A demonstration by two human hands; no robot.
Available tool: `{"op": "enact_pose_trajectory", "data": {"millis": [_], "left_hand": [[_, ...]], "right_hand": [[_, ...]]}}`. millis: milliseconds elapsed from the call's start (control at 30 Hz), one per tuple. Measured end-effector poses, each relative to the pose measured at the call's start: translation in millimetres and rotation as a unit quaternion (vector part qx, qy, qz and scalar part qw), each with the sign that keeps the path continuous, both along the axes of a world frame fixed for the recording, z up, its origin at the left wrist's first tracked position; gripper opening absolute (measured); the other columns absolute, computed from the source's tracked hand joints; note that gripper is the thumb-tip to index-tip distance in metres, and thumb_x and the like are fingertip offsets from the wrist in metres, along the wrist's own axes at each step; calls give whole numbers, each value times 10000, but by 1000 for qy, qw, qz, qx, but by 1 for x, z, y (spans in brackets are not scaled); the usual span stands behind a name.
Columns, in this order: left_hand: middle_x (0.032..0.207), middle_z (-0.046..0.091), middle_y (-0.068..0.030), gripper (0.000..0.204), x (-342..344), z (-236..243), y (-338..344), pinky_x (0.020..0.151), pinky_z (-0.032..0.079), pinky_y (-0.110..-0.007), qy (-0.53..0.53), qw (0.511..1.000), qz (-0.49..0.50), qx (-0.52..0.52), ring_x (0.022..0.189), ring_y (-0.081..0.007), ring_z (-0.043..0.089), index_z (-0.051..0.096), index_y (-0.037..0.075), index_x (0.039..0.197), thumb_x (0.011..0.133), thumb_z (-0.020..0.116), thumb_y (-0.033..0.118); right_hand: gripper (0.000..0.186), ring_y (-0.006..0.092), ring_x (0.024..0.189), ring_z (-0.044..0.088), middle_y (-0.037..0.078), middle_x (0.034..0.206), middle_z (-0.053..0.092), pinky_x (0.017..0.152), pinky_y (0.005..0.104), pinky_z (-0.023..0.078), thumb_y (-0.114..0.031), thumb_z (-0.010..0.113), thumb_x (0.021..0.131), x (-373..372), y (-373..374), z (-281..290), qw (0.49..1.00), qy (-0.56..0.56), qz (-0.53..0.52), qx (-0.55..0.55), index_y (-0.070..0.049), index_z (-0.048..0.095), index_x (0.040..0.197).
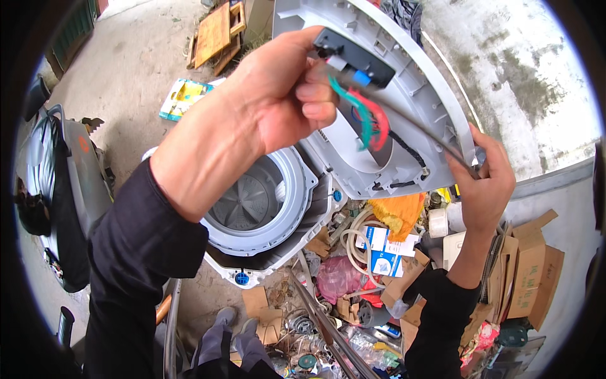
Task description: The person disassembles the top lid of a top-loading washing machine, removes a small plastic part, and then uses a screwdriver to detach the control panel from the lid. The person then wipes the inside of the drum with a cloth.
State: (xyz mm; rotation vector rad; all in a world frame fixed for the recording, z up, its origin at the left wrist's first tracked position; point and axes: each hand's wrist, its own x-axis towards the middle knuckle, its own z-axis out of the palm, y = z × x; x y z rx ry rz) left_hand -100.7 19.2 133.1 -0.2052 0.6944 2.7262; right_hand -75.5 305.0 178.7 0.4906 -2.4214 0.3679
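Note:
My left hand is closed around a black plastic module with white and blue plugs, held up over a washing machine. Green wires and red wires hang from it, blurred. My right hand is closed on a long thin metal rod that slants up toward the module. Its fingers are also at the rim of the grey plastic top cover, which stands tilted up with its ribbed underside showing. Below is the open washing machine tub; a black cable runs along the cover.
A scrap heap with an orange cloth, pale hose and cardboard boxes lies at the right. Metal bars cross the foreground. Wooden pieces and a yellow-and-teal package lie behind; a grey case stands left.

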Motion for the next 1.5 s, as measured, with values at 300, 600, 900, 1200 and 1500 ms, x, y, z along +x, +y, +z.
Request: {"op": "enact_pose_trajectory", "data": {"millis": [300, 600, 900, 1200, 1500], "left_hand": [[603, 249, 62, 426, -28, 10, 17, 442, 261, -249, 36, 989, -32, 139, 489, -79, 254, 350, 150, 654, 1047, 466, 264], [629, 287, 46, 423, -37, 3, 35, 463, 265, -261, -5, 983, 6, 183, 500, -87, 280, 343, 143, 720, 1062, 454, 366], [589, 291, 56, 486, -36, -8, 37, 447, 266, -251, -34, 983, 6, 183, 485, -84, 281, 379, 162, 644, 1023, 554, 411], [521, 329, 79, 421, -32, -13, 16, 402, 242, -233, -27, 985, -57, 164, 422, -65, 263, 450, 167, 617, 978, 632, 286], [533, 359, 68, 334, -23, -11, 16, 421, 282, -255, -28, 989, -43, 136, 442, -97, 278, 537, 150, 729, 1000, 608, 333]], "right_hand": [[613, 152, 914, 607, 48, 998, 613, 862, 304, 503, -12, 739, 700, -8, -12, 22, 982, -160, 33, -90, -95, 618, 1295], [530, 226, 908, 610, 79, 974, 577, 797, 309, 510, -3, 652, 655, -23, -17, 29, 991, -76, 106, 39, -112, 631, 1173], [506, 313, 858, 658, 132, 1011, 619, 755, 384, 516, -86, 768, 685, -28, -40, 35, 988, -1, 88, 126, -90, 622, 1170], [412, 285, 838, 645, 118, 979, 613, 760, 361, 516, -115, 806, 717, -47, -39, 37, 983, -9, 165, 83, -97, 709, 1117], [406, 238, 823, 635, 81, 939, 605, 704, 327, 522, -127, 884, 632, -51, -63, 40, 970, -60, 221, 78, -105, 758, 1018]]}}
